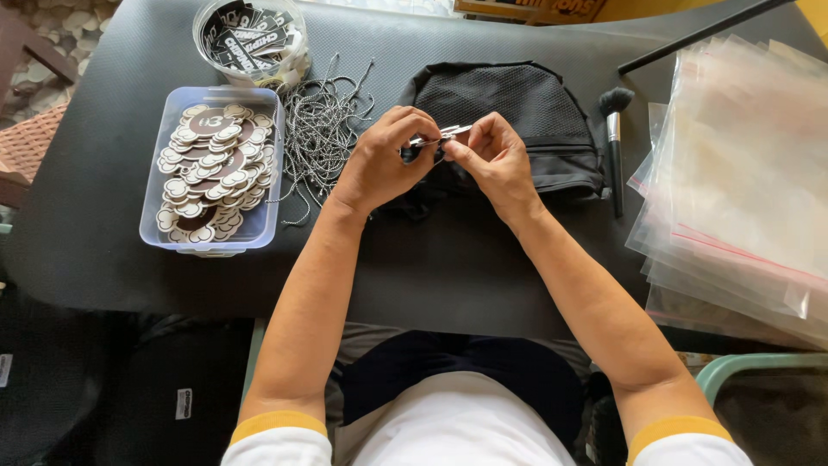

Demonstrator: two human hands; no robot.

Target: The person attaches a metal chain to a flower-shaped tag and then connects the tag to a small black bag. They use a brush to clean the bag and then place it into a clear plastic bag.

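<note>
Your left hand (382,160) and right hand (493,155) meet over the black bag (526,112), which lies on the dark table (112,147). Both pinch a small silvery chain (442,134) between thumb and fingertips, fingers pressed together on it, one hand at each end. The chain spans the gap between your hands, just above the bag's near edge. Left of your left hand lies a pile of chains (321,129), then a clear tub (172,226) of brown and white tags. A round tub (205,53) stands behind it. A brush (614,138) lies right of the bag, beside stacked clear sleeves (742,190).
</note>
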